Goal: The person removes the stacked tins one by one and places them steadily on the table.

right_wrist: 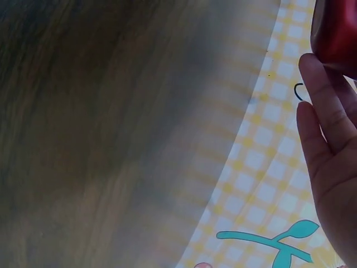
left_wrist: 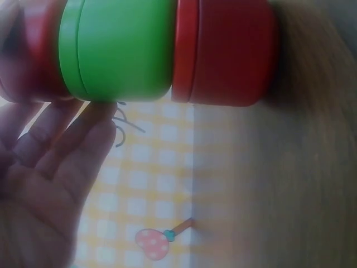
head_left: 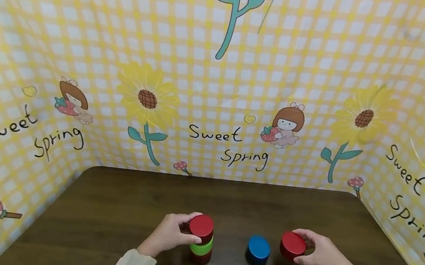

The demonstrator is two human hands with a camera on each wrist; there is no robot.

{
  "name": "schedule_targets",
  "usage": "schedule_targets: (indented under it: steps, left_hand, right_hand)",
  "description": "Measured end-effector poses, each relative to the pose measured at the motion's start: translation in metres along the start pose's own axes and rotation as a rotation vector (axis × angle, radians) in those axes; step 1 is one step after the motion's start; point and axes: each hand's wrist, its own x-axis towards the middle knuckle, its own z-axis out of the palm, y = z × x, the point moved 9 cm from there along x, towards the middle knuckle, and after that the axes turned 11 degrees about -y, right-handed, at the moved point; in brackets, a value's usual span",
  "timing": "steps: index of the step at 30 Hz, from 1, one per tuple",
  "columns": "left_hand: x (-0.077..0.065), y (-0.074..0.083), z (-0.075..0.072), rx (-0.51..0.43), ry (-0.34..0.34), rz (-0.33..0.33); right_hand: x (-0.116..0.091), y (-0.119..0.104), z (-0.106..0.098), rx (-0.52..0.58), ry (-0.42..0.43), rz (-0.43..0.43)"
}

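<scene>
- Pinching the top red jar (head_left: 201, 227) of the three-jar stack (head_left: 201, 245), the left grip (head_left: 174, 232) could drag it sideways; a lopsided release would leave it overhanging the green jar (head_left: 201, 247) below.
- Taking that push, the green jar might slide on the lowest red jar (head_left: 200, 258), which stands on the tabletop (head_left: 126, 193); the pieces seem merely stacked, so the column could topple.
- Grasping the separate red jar (head_left: 292, 246) by its sides, the right grip (head_left: 323, 253) holds it apparently off the tabletop, right of the blue jar (head_left: 258, 250); smooth walls and a slack pinch could let it slip.
- Swinging leftward too low, it could knock the blue jar, standing between both grips, and shove that into the stack.
</scene>
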Motion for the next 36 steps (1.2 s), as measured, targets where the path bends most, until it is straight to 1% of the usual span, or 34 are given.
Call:
schedule_targets:
  steps: [5, 14, 21, 29, 31, 33, 34, 36]
  left_hand:
    - [0.000, -0.002, 0.005, -0.015, -0.006, 0.004]
    - [0.000, 0.001, 0.003, 0.002, -0.006, 0.011]
    - [0.001, 0.000, 0.003, -0.010, -0.017, -0.014]
    - [0.000, -0.001, 0.000, -0.008, -0.008, -0.019]
    - [0.000, -0.001, 0.000, -0.003, -0.009, -0.023]
    - [0.000, 0.000, 0.000, -0.005, -0.013, -0.022]
    - [0.000, 0.000, 0.000, -0.005, -0.015, -0.020]
    - [0.000, 0.001, 0.000, -0.007, -0.018, -0.016]
  right_hand:
    - [-0.002, 0.005, 0.002, 0.021, -0.026, 0.008]
    - [0.001, 0.008, 0.005, 0.087, -0.060, -0.004]
    - [0.004, 0.014, 0.010, 0.123, -0.096, 0.039]
    - [0.008, 0.015, 0.014, 0.175, -0.106, 0.052]
    - [0.009, 0.017, 0.015, 0.186, -0.121, 0.042]
    - [0.011, 0.019, 0.016, 0.200, -0.142, 0.021]
    - [0.011, 0.019, 0.018, 0.198, -0.160, -0.008]
    - [0.013, 0.020, 0.020, 0.207, -0.182, -0.021]
